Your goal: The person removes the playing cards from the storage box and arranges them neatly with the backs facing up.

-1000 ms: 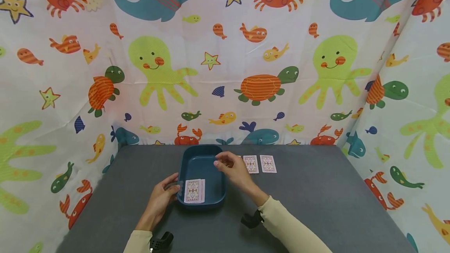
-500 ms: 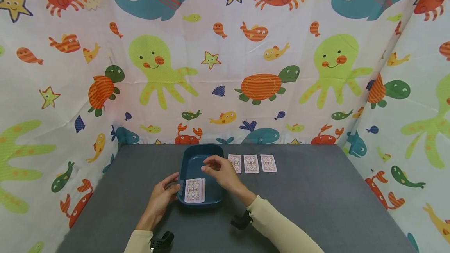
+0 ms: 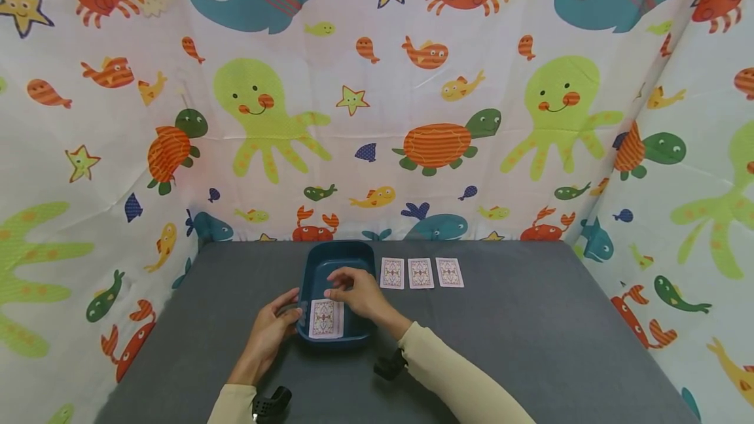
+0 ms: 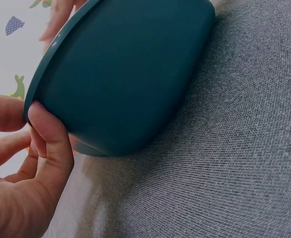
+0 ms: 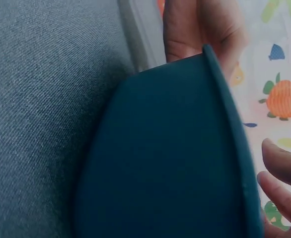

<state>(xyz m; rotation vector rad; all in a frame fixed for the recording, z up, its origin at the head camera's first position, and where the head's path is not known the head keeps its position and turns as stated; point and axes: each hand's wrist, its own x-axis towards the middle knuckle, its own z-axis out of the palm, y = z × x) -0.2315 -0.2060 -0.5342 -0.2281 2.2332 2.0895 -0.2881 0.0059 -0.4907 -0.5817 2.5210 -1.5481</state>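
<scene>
A deep blue-green plastic tray (image 3: pixel 337 255) stands on the table, with a small stack of patterned-back playing cards (image 3: pixel 325 319) lying face down at its near end. My left hand (image 3: pixel 271 329) holds the tray's left side; in the left wrist view its thumb and finger pinch the rim (image 4: pixel 61 37). Over the tray, just beyond the stack, is my right hand (image 3: pixel 360 294), its fingers loosely bent and no card showing between them. The right wrist view has the tray's outer wall (image 5: pixel 160 148) in front, with part of the right hand (image 5: pixel 287 193) past the rim.
Three face-down cards lie in a row right of the tray: a left one (image 3: pixel 391 273), a middle one (image 3: pixel 421 273) and a right one (image 3: pixel 449 272). The grey tabletop (image 3: pixel 518 332) meets a sea-animal curtain (image 3: pixel 377 97) behind and at both sides.
My right hand has moved left and nearer from beside the row of cards to over the stack in the tray, uncovering the row's left card. The left hand stays put.
</scene>
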